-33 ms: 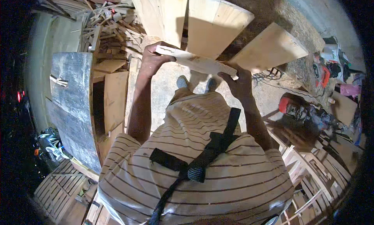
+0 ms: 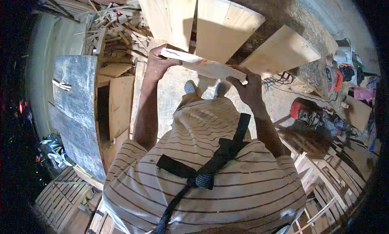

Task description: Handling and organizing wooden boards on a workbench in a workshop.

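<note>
A pale wooden board is held up in front of me, its long narrow edge turned toward me. My left hand is closed round its left end, the thumb on the near side. At the other end my right hand grips it, also with the thumb on the near side. The fingers behind the board are mostly hidden. Beyond it lean three wider light wooden panels: a left panel, a middle panel and a right panel.
Scrap wood is heaped at the far left, behind a worn grey-topped bench. Loose cables lie on the floor to the right. Further right sit a red and black tool and clutter. Wooden frames stand at the near right.
</note>
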Demonstrator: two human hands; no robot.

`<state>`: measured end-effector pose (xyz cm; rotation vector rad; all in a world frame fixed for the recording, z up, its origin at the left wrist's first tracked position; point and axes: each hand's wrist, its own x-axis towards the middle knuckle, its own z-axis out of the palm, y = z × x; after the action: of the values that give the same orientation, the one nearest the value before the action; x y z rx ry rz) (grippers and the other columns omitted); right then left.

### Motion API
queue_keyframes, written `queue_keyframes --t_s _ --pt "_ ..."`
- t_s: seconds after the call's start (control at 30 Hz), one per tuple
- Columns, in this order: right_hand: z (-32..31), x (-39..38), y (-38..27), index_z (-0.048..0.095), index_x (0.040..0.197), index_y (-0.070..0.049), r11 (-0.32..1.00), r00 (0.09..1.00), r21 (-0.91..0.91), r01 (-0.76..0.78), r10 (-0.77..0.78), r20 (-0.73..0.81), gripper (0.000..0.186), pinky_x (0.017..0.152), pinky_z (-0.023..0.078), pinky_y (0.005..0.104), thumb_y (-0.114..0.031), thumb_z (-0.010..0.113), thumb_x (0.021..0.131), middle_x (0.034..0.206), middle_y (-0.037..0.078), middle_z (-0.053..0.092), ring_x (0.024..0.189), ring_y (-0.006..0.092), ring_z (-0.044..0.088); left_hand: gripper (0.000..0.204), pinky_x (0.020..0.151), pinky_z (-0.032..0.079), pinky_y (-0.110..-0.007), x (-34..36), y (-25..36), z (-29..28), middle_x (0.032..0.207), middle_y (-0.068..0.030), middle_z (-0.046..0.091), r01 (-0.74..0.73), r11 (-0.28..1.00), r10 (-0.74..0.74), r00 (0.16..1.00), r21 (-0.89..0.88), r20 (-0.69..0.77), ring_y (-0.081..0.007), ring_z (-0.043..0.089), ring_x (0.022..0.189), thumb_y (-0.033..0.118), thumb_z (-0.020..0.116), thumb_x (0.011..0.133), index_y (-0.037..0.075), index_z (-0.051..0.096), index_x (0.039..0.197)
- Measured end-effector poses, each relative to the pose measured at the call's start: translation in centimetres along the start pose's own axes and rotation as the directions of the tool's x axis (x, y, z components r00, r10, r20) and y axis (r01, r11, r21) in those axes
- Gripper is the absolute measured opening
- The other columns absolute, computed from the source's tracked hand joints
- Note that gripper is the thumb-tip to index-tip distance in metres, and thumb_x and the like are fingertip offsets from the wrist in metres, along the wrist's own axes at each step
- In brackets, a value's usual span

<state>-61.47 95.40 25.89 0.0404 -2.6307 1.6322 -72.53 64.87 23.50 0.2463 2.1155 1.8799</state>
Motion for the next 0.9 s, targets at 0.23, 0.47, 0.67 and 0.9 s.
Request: queue_keyframes --t_s 0.23,0.47,0.67,0.9 --pt "3.9 5.8 -3.5 0.069 0.118 -0.004 0.986 0.999 0.159 -0.051 0.052 -0.008 0.037 0.076 0.058 0.0365 -0.027 0.077 0.09 0.095 0.015 0.076 0.084 0.0216 0.074 0.026 0.078 0.056 -0.029 4.1 -0.3 -4.8 0.093 -0.0061 0.074 -0.319 0.882 0.234 0.936 -0.347 -0.264 -0.0141 0.069 0.083 0.0 0.079 0.079 0.0 0.071 0.104" --pt "8.1 13.3 -3.5 0.067 0.114 0.0 0.972 0.989 0.189 0.14 -0.126 -0.083 0.039 0.07 0.052 0.0338 -0.029 0.077 0.089 0.086 0.015 0.074 0.072 0.0214 0.068 0.026 0.074 0.055 -0.029 10.1 -0.6 -10.7 0.098 -0.0057 0.074 -0.293 0.921 0.235 0.943 -0.256 -0.235 -0.0122 0.067 0.083 0.003 0.075 0.085 -0.001 0.07 0.11" --pt "7.9 16.9 -1.7 0.068 0.115 -0.001 0.952 0.937 0.201 0.231 -0.162 -0.31 0.023 0.085 0.054 0.0301 -0.017 0.067 0.098 0.106 0.01 0.075 0.095 0.0171 0.07 0.05 0.077 0.06 -0.032 13.4 -1.2 -12.8 0.108 -0.0101 0.072 -0.164 0.986 0.156 0.912 0.012 -0.378 -0.0203 0.068 0.091 0.026 0.082 0.085 0.004 0.064 0.127" --pt "0.6 16.2 3.1 0.067 0.116 -0.003 0.911 0.792 -0.339 0.233 -0.38 -0.477 0.027 0.098 0.05 0.042 -0.018 0.069 0.094 0.118 0.017 0.069 0.112 0.0301 0.065 0.073 0.098 0.053 -0.043 16.0 -2.0 -12.0 0.118 -0.0178 0.068 -0.125 0.98 0.162 0.952 0.155 -0.26 -0.0279 0.065 0.11 0.04 0.085 0.082 -0.002 0.056 0.134"
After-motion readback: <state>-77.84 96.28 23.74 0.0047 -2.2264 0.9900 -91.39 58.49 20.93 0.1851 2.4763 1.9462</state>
